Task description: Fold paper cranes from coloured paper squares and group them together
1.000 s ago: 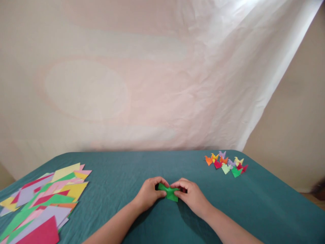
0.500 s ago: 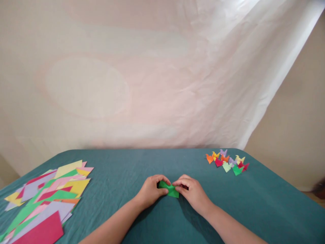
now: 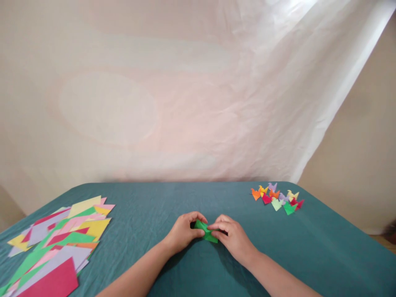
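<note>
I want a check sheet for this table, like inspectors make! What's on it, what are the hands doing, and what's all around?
Surface: teal-covered table, slightly wrinkled.
Job's things: green paper, partly folded, between both hands.
Clutter: loose pile of coloured sheets at the left edge; small folded figures clustered at the far right.
Grippers: left hand and right hand both pinch the green paper.
Cables: nothing seen.
Surroundings: pale backdrop hangs behind the table; beige wall to the right.
</note>
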### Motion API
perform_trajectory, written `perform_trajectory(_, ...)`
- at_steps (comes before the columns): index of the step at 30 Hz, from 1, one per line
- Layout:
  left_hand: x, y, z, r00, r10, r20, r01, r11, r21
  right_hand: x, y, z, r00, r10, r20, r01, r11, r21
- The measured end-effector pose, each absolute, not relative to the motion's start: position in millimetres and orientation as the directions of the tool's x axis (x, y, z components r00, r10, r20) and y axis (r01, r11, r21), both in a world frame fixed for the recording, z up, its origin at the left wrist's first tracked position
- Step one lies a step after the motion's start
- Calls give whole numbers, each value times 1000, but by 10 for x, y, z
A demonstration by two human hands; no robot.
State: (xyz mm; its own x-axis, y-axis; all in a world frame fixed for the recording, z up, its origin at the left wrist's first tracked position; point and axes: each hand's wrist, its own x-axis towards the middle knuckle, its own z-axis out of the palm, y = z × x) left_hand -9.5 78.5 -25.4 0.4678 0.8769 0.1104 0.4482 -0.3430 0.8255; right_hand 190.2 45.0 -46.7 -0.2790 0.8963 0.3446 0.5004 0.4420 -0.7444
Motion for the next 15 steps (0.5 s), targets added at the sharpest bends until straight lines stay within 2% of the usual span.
perform_trajectory(6,-173,893,-343,491,865,103,231,-244,942,1924,465,-522,-296,865,405,521,502,-691)
perform_trajectory(8,-173,906,-368,493,865,98,205,-225,952,1920,457,-514,-315,844,434,534,536,-654)
perform_trajectory(11,-148,896,-384,496,863,99,180,-214,960,1896,420,-463,-368,799,476,577,597,-557)
perform_trajectory(15,-82,860,-405,481,869,116,102,-187,977,1838,355,-372,-448,732,513,662,657,-361)
